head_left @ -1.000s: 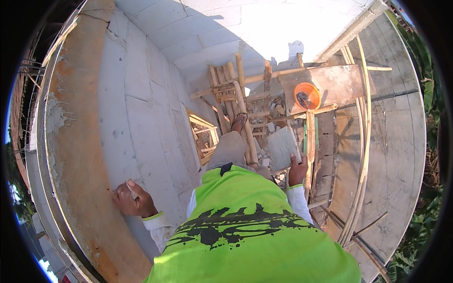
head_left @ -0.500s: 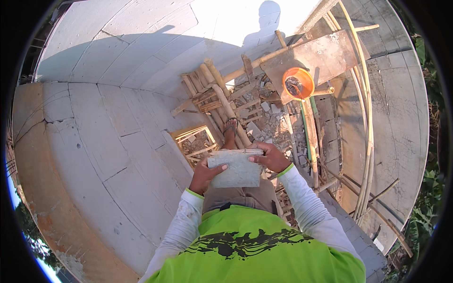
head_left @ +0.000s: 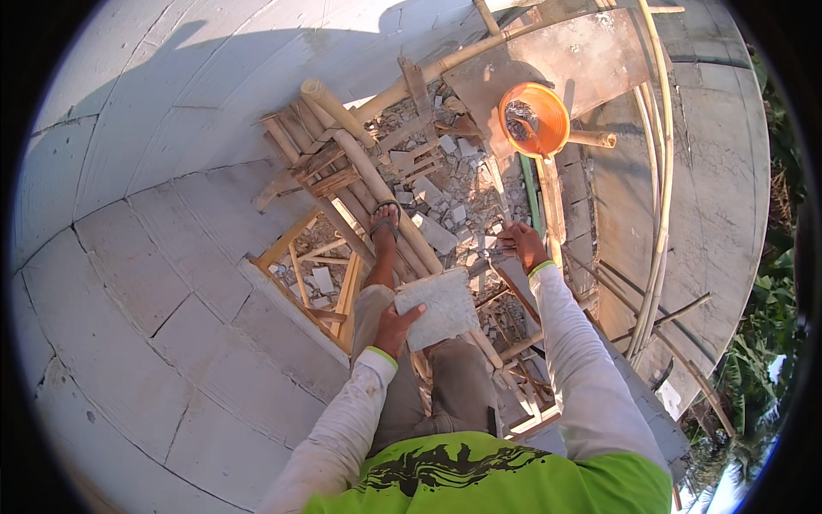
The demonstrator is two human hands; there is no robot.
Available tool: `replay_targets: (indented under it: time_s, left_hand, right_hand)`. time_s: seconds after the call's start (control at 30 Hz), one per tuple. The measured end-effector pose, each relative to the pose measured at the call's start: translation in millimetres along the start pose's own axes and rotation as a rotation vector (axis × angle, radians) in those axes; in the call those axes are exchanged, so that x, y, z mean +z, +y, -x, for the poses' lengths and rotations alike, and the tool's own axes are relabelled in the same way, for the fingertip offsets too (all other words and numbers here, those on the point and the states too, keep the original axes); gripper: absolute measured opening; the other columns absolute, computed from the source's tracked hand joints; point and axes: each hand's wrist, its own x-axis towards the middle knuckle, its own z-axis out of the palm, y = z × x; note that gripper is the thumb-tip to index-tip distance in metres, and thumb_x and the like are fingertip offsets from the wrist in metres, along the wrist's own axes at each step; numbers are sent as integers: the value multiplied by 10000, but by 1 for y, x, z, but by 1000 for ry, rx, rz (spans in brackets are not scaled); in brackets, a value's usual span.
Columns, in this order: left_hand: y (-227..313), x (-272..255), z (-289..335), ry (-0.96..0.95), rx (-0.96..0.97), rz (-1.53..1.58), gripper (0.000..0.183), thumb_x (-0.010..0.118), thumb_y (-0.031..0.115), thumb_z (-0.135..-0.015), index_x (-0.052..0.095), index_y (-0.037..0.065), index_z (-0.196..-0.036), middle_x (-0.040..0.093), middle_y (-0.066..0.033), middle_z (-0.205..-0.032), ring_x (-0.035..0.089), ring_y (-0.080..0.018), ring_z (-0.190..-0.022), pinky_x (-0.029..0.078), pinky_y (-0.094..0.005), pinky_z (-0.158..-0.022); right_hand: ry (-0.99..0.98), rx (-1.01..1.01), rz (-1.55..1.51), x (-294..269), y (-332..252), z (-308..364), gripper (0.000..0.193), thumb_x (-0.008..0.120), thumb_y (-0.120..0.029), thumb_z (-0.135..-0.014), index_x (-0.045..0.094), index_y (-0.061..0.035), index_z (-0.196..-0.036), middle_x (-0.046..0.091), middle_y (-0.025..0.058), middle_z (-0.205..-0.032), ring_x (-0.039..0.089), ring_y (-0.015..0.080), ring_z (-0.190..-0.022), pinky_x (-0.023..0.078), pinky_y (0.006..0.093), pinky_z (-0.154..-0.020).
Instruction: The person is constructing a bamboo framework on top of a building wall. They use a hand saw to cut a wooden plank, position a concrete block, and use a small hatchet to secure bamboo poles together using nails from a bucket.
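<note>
My left hand (head_left: 397,329) grips a light grey piece of lightweight concrete block (head_left: 437,306) by its left edge, thumb on top. The slab is held above my thighs, its far edge rough. Out to the right, my right hand (head_left: 524,243) is off the block, its fingers curled over the rubble. A thin greyish thing shows at its fingertips, too small to name. Beyond that hand, an orange bucket (head_left: 558,120) with dark contents and a handle-like piece inside stands at the edge of a board (head_left: 591,64).
My sandalled foot (head_left: 385,219) rests on bamboo poles (head_left: 364,176) of a scaffold. Broken block rubble (head_left: 437,201) lies below. Pale block walls (head_left: 180,283) rise at left and ahead. A wooden frame (head_left: 295,236) surrounds an opening. Tall bamboo (head_left: 664,188) stands at right.
My right hand has let go of the block and moved right and forward. The left hand still holds the block, now tilted. The view has shifted, and the bucket appears larger.
</note>
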Motion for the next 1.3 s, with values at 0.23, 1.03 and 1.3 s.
replay_targets:
  time_s: [0.23,1.03,1.3]
  left_hand:
    - [-22,-5,-56,30,-123,-27,382,765,146,-819,618,-5,-1137,677,-63,-1044,646,-146,-918,508,-299,-835]
    - [10,-26,-63,56,-271,-122,399,750,156,-848,590,-26,-1166,667,-74,-1049,642,-135,-914,528,-295,-795]
    - [18,-11,-54,80,-207,-74,379,746,155,-856,599,-10,-1163,666,-63,-1058,629,-131,-957,507,-292,-849]
  right_hand:
    - [678,-340,770,-145,-8,-190,406,682,-340,-884,635,10,-1084,692,136,-932,681,204,-786,546,356,-625]
    - [771,-133,1468,-133,-82,-320,231,492,-177,-942,611,-12,-1052,671,230,-1068,649,390,-1020,513,506,-838]
    - [902,-408,815,-126,1,-121,280,448,-232,-1009,524,-7,-1156,642,167,-840,634,315,-749,498,444,-702]
